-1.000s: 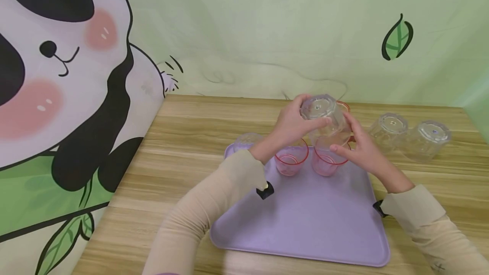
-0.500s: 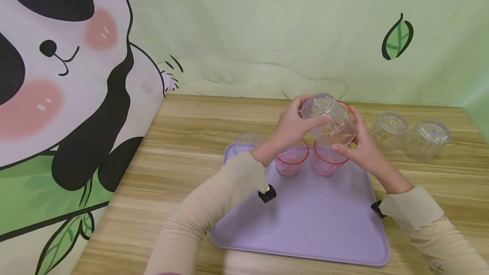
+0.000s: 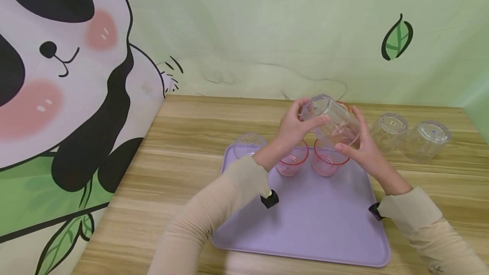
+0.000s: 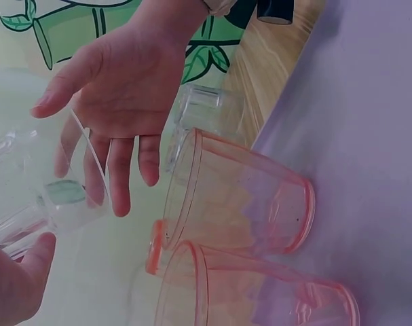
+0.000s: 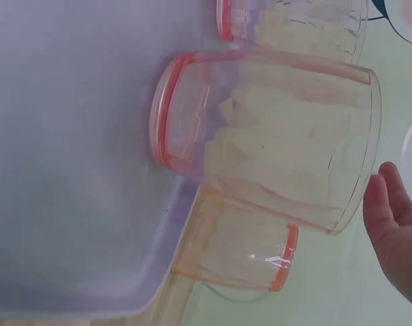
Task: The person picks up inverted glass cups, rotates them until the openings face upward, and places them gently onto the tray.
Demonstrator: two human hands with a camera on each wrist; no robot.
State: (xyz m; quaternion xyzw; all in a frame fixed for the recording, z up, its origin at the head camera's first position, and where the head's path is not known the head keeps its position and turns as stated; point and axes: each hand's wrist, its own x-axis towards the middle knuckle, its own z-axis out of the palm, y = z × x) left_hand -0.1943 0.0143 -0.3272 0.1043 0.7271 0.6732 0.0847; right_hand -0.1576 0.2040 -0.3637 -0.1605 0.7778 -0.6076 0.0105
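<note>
In the head view my left hand (image 3: 292,127) grips a clear faceted cup (image 3: 331,121) near its base, thumb across its side. The cup hangs tilted above the tray, base toward the upper left and mouth toward my right hand (image 3: 367,154). Fingers extended, that right hand (image 4: 127,88) is beside the cup's rim in the left wrist view; whether it touches is hard to tell. Below the cup, a pink cup (image 3: 324,166) stands upright on the purple tray (image 3: 317,220). Another pink cup (image 3: 290,166) stands to its left, partly behind my left wrist.
A clear cup (image 3: 248,141) is at the tray's back left corner. To the right, two clear cups (image 3: 390,128) rest upside down on the wooden table (image 3: 183,139). Behind the tray, an orange-pink cup (image 5: 236,244) stands upside down. A panda-printed wall (image 3: 244,33) borders the table.
The clear cup has tilted further, its mouth swinging to the right. My right hand has shifted slightly right along with it, its fingers straighter. The cups on the tray and table stay put.
</note>
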